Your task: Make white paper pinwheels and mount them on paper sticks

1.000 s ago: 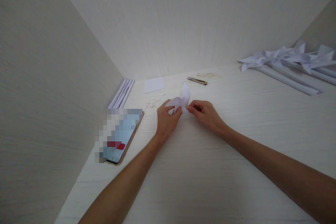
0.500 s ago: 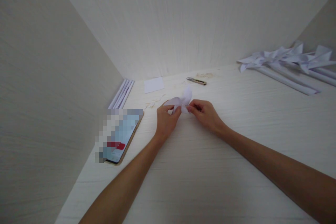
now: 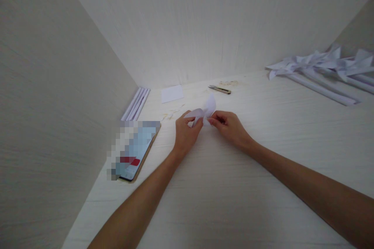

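Observation:
A white paper pinwheel (image 3: pixel 210 105) with curved blades is held between both hands, just above the white table. My left hand (image 3: pixel 187 132) is closed on its left side, the thumb pressed near the middle. With thumb and forefinger pinched, my right hand (image 3: pixel 226 124) grips the pinwheel's lower right part. Fingers hide the centre, so I cannot tell how the blades are joined there. Beyond the hands lie thread snips (image 3: pixel 220 89) with pointed blades.
Several rolled paper sticks (image 3: pixel 136 104) lie at the left wall, near a white paper sheet (image 3: pixel 172 94). A phone (image 3: pixel 140 151) rests left of my forearm. Small scraps (image 3: pixel 172 114) are scattered about. Paper pinwheels on sticks (image 3: pixel 318 68) are piled at the far right.
The upright blade of the pinwheel has shifted slightly to the right and turned a little. Both hands keep their grip and have barely moved.

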### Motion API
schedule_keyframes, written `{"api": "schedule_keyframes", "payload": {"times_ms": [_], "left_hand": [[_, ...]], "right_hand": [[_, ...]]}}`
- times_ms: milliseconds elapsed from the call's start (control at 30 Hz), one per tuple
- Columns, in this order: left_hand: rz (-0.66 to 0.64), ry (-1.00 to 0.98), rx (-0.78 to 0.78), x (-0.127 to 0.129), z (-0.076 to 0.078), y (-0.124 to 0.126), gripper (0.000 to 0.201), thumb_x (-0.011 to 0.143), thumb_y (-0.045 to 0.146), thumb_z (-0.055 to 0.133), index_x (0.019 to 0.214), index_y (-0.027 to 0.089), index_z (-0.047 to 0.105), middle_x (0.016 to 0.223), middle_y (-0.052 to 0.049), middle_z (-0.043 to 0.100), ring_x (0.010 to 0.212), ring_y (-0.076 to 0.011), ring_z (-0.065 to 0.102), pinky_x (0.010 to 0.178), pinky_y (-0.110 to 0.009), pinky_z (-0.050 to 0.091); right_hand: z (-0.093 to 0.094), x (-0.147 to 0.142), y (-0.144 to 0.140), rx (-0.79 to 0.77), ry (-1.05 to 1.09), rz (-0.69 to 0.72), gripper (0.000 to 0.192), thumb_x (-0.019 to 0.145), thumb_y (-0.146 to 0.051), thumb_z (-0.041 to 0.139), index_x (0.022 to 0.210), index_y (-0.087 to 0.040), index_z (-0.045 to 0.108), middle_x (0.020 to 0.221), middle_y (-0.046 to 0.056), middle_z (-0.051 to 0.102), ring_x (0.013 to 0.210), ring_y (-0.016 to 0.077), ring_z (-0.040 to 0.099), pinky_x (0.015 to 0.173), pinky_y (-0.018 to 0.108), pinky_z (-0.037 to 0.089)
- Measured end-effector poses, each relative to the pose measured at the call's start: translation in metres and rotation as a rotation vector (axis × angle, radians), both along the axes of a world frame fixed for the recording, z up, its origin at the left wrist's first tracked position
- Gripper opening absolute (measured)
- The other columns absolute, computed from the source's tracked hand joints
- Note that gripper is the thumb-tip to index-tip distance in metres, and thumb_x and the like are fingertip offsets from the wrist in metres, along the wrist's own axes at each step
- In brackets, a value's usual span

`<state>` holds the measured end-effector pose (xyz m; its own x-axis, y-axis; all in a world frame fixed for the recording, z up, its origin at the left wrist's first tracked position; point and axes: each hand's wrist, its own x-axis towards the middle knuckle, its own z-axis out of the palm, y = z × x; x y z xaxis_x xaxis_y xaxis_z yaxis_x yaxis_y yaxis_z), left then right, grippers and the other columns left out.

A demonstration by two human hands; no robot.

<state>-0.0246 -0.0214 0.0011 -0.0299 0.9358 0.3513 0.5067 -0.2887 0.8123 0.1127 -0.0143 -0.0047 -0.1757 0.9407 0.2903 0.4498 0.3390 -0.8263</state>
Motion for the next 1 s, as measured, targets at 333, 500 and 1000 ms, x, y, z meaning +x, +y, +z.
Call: {"api": "schedule_keyframes", "payload": {"times_ms": [333, 500, 1000], "left_hand": [[0.028, -0.013, -0.017, 0.0000, 0.0009, 0.0000, 0.020, 0.067, 0.023, 0.053, 0.050, 0.014, 0.059, 0.053, 0.002, 0.052, 0.056, -0.0115, 0.047, 0.055, -0.024, 0.038], [0.017, 0.025, 0.025, -0.0006, -0.0003, -0.0006, 0.020, 0.068, 0.022, 0.051, 0.050, 0.015, 0.057, 0.056, 0.002, 0.052, 0.057, -0.0110, 0.048, 0.057, -0.023, 0.039], [-0.032, -0.127, -0.083, 0.0011, 0.0015, 0.0002, 0.013, 0.067, 0.022, 0.053, 0.066, 0.014, 0.064, 0.068, 0.000, 0.061, 0.064, -0.0117, 0.053, 0.060, -0.023, 0.040]], "right_hand": [[-0.0010, 0.0008, 0.0015, 0.000, 0.032, -0.029, 0.020, 0.071, -0.026, 0.048, 0.054, -0.016, 0.045, 0.049, -0.004, 0.039, 0.049, 0.0088, 0.035, 0.048, 0.023, 0.026], [-0.0008, 0.0009, 0.0010, -0.003, 0.017, -0.014, 0.021, 0.071, -0.027, 0.048, 0.053, -0.017, 0.045, 0.048, -0.004, 0.038, 0.048, 0.0087, 0.034, 0.049, 0.023, 0.026], [-0.0008, -0.0008, 0.0006, -0.007, 0.045, -0.026, 0.022, 0.070, -0.023, 0.049, 0.050, -0.017, 0.041, 0.047, -0.005, 0.037, 0.047, 0.0079, 0.032, 0.048, 0.023, 0.025]]}}
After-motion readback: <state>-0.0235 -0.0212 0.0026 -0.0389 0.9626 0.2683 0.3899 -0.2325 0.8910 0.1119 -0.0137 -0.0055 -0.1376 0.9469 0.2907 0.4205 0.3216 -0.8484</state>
